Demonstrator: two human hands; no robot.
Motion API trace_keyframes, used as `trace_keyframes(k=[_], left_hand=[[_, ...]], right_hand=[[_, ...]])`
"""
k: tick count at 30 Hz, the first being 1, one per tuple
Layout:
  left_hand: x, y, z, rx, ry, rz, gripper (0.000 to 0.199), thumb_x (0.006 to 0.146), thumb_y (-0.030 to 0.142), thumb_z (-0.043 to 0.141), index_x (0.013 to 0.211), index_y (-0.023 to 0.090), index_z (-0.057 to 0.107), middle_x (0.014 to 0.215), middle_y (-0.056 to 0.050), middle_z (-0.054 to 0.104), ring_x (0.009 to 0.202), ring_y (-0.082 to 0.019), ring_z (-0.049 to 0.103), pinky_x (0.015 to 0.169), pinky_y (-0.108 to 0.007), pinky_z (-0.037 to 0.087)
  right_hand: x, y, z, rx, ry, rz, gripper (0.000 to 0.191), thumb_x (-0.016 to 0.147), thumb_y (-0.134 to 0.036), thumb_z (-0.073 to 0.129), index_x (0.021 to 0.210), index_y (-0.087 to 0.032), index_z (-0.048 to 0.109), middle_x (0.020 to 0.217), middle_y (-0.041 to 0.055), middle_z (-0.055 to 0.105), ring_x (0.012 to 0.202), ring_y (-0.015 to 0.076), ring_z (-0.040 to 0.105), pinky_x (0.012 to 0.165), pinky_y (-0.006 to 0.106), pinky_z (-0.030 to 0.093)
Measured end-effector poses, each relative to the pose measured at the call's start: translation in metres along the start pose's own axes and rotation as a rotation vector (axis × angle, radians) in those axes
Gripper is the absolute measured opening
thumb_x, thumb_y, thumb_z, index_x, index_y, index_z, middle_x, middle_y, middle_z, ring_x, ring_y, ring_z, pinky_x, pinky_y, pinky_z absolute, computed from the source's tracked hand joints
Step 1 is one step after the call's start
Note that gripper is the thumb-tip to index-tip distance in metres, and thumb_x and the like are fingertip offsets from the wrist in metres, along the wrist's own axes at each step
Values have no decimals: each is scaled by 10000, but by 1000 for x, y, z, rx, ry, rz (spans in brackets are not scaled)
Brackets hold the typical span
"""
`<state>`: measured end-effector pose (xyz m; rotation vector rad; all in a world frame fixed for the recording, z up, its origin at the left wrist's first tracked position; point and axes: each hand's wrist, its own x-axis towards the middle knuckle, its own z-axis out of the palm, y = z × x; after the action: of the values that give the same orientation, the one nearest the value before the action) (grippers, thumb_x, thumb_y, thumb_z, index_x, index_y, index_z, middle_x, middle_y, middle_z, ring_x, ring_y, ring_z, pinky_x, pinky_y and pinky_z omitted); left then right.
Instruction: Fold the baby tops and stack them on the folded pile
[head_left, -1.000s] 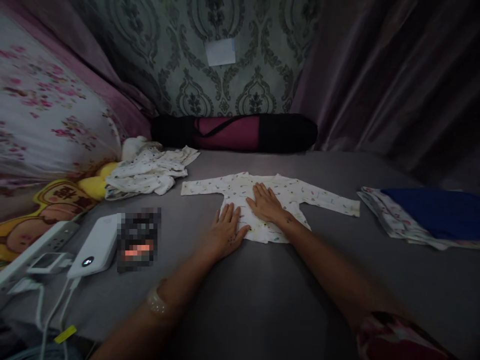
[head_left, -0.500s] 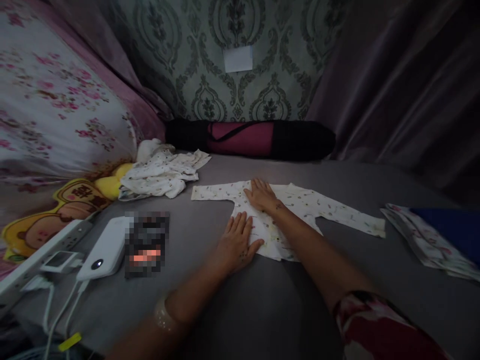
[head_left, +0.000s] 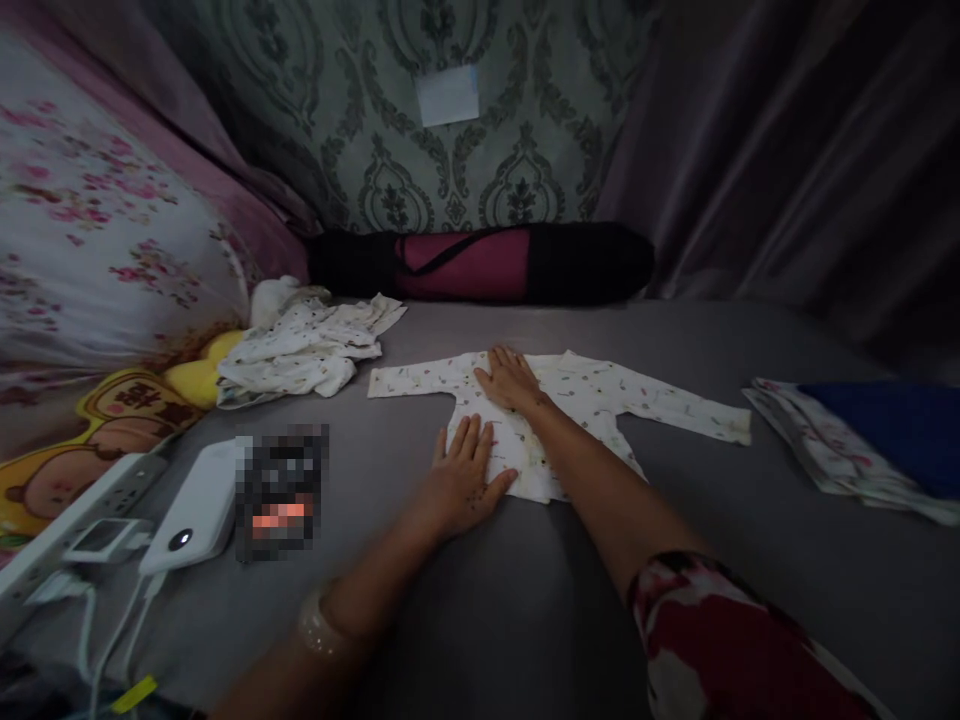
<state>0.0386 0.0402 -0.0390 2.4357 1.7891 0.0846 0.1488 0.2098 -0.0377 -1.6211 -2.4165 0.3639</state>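
A small white long-sleeved baby shirt (head_left: 577, 385) with a scattered print lies spread out on the grey sheet (head_left: 420, 640), its sleeves stretched to both sides. My left hand (head_left: 469, 480) rests flat on the lower left edge of the shirt, fingers spread and pointing away from me. Higher up, near the left shoulder and collar, my right hand (head_left: 508, 378) lies flat on the cloth. My right forearm crosses over the front of the shirt and hides part of its right side. Neither hand grips anything.
Crumpled white printed clothes (head_left: 300, 345) lie at the far left by a yellow cushion (head_left: 112, 450). Nearer are a white power bank (head_left: 191, 510), a power strip (head_left: 82, 510) and cables. Folded clothes (head_left: 847, 450) sit at the right. A black and magenta long bag (head_left: 465, 265) lies along the wall.
The whole view has shifted slightly, so things appear a little further left and mostly higher. Both hands stay flat at nearly the same places on the shirt.
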Motion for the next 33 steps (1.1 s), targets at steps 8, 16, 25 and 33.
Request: trace_keyframes(k=[8,16,25,33], left_hand=[[3,0,-7,-125,162,-81,509,946,512,344,1316,198,498,1451,-131,453,1362,-269,380,1109,-549,238],[16,25,-25,-349,324,149,251,924,305,430,999,199,645,991,-66,692,945,-187,624,897,-342,450],[43,144,-26,-399,33,323,267,872,432,537,982,198,608,949,-49,661,848,-190,624,745,-293,479],[43,170,-5,-241,18,145,268,842,361,542,1025,169,508,989,-100,633,930,-250,616,767,-347,495]], right_hand=[[-28,55,-66,415,225,174,382,951,-267,388,1231,-113,598,1185,97,664,1087,162,605,926,243,444],[-125,156,-96,406,101,306,206,804,-256,569,914,-149,707,694,-6,668,617,108,578,570,189,441],[-135,155,-86,89,-62,234,315,709,-90,596,994,-196,681,1019,41,677,905,153,613,750,211,443],[-146,146,-91,-87,30,240,270,826,-130,486,1000,-215,674,1159,87,629,1033,216,596,813,288,435]])
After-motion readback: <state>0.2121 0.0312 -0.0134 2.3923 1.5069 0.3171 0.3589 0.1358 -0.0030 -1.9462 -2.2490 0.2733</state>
